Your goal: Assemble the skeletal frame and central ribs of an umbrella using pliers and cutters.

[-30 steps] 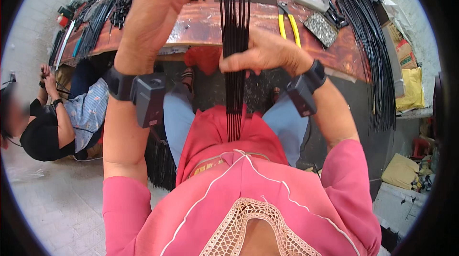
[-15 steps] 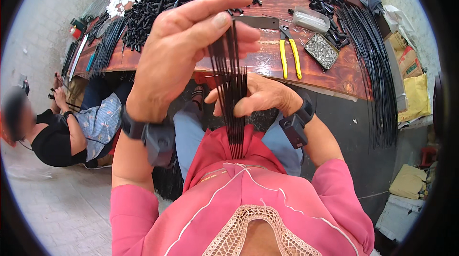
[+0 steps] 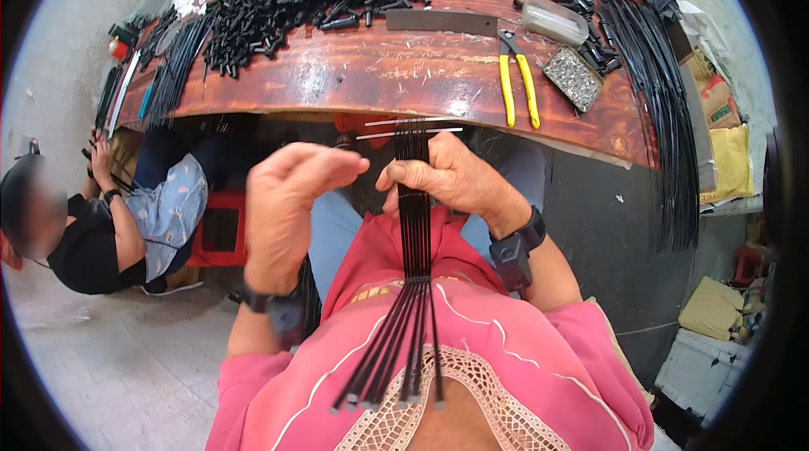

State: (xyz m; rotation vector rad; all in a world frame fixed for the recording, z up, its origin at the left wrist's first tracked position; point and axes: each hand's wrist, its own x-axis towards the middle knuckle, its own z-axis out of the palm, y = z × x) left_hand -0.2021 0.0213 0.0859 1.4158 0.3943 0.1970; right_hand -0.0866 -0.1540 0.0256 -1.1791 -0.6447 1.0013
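1. Hold black rods (image 3: pixel 415 240) firmly with right grip (image 3: pixel 459 177), closed around them, in front of pink top (image 3: pixel 506 346).
2. Use unclenched left grip (image 3: pixel 291 198) to gather fanned near ends (image 3: pixel 413 354).
3. Avoid tilting crosswise white strips (image 3: pixel 440 131).

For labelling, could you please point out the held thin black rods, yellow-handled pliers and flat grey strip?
Held thin black rods (image 3: pixel 416 240), head view: bundle's middle.
Yellow-handled pliers (image 3: pixel 507 84), head view: left handle.
Flat grey strip (image 3: pixel 442 22), head view: middle.
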